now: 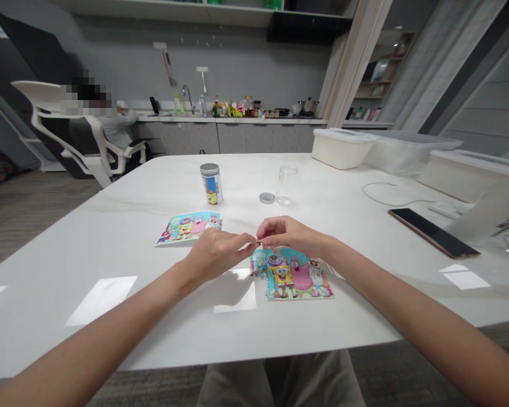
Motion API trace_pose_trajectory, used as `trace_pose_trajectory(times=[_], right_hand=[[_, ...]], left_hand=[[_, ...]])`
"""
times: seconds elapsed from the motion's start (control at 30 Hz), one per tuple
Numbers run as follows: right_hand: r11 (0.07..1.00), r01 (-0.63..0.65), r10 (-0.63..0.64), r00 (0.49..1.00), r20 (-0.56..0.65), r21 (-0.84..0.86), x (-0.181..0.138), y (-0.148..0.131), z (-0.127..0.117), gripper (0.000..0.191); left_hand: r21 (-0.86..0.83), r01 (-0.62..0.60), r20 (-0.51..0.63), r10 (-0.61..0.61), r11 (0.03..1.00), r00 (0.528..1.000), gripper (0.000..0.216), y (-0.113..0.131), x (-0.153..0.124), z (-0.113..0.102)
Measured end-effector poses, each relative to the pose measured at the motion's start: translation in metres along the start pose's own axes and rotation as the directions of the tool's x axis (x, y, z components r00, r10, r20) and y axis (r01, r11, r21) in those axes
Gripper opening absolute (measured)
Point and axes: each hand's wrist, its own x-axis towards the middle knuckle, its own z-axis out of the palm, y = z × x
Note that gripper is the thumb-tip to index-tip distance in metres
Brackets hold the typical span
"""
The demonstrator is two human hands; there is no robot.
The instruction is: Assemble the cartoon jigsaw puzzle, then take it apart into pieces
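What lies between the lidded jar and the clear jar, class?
A round silver lid lies between the lidded jar and the clear jar, nearer the latter, in the head view.

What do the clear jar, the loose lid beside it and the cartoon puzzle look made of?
Clear jar: glass or clear plastic, can't tell; see-through with faint glints.
Loose lid: probably metal, from its silvery-grey sheen.
Puzzle: likely printed cardboard; thin, flat, jagged left edge. Matte or glossy is unclear.

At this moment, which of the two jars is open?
The clear jar on the right: a silver lid lies beside it, while the cartoon-decorated jar has its own lid on.
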Motion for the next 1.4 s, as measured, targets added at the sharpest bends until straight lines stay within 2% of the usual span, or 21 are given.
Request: trace_pose_trajectory(times=[0.13, 0.23, 0.3, 0.37, 0.5, 0.57, 0.7, 0.83, 1.03, 1.13, 1.2, 1.3, 1.4], right_hand=[[0.999, 0.005, -0.006, 1.0, -0.015, -0.049, 0.0, 0.002, -0.001, 0.016], [0.998, 0.025, -0.028, 0.998, -0.047, -0.051, 0.003, 0.005, -0.003, 0.016], [0.998, 0.03, -0.035, 0.994, -0.104, -0.051, 0.005, 0.007, -0.005, 0.015], [0.998, 0.011, -0.023, 0.983, -0.181, -0.069, 0.008, 0.009, -0.009, 0.015], [0.987, -0.066, 0.016, 0.945, -0.326, -0.144, 0.01, 0.01, -0.02, 0.016], [0.973, -0.11, 0.029, 0.929, -0.369, -0.201, 0.01, 0.01, -0.025, 0.014], [0.894, -0.119, -0.05, 0.932, -0.36, -0.433, 0.01, 0.013, -0.031, 0.011], [0.775, -0.074, -0.138, 0.949, -0.283, -0.627, 0.01, 0.014, -0.031, 0.016], [0.692, -0.09, -0.205, 0.927, -0.315, -0.716, 0.007, 0.012, -0.038, 0.022], [0.571, -0.076, -0.289, 0.914, -0.286, -0.818, 0.004, 0.011, -0.043, 0.022], [0.504, -0.098, -0.287, 0.918, -0.273, -0.858, 0.002, 0.011, -0.044, 0.019], [0.463, -0.137, -0.229, 0.936, -0.267, -0.876, -0.001, 0.011, -0.043, 0.014], [0.428, -0.135, -0.188, 0.954, -0.234, -0.894, -0.001, 0.011, -0.04, 0.015]], left_hand=[[0.052, -0.011, 0.07, 0.008, 0.999, 0.998, 0.029, -0.001, -0.004, 0.004], [0.138, 0.027, 0.226, -0.058, 0.99, 0.972, 0.024, 0.002, -0.002, 0.002], [0.208, 0.09, 0.371, -0.164, 0.974, 0.914, 0.026, 0.002, 0.002, -0.002], [0.264, 0.136, 0.497, -0.255, 0.955, 0.829, 0.042, -0.001, 0.006, -0.008], [0.406, 0.126, 0.613, -0.371, 0.905, 0.698, 0.032, -0.019, 0.01, -0.018], [0.41, 0.1, 0.666, -0.372, 0.907, 0.647, 0.03, -0.028, 0.008, -0.02], [0.302, 0.047, 0.756, -0.269, 0.952, 0.596, 0.028, -0.033, 0.005, -0.02], [0.233, 0.038, 0.786, -0.211, 0.972, 0.581, 0.029, -0.029, 0.004, -0.018], [0.237, 0.002, 0.785, -0.192, 0.972, 0.589, 0.028, -0.026, 0.005, -0.018], [0.238, 0.012, 0.786, -0.2, 0.971, 0.585, 0.029, -0.027, 0.006, -0.019], [0.232, 0.021, 0.796, -0.202, 0.972, 0.571, 0.028, -0.027, 0.006, -0.02], [0.192, 0.033, 0.816, -0.178, 0.981, 0.55, 0.029, -0.029, 0.004, -0.023], [0.088, 0.088, 0.814, -0.122, 0.992, 0.567, 0.026, -0.029, 0.004, -0.027]])
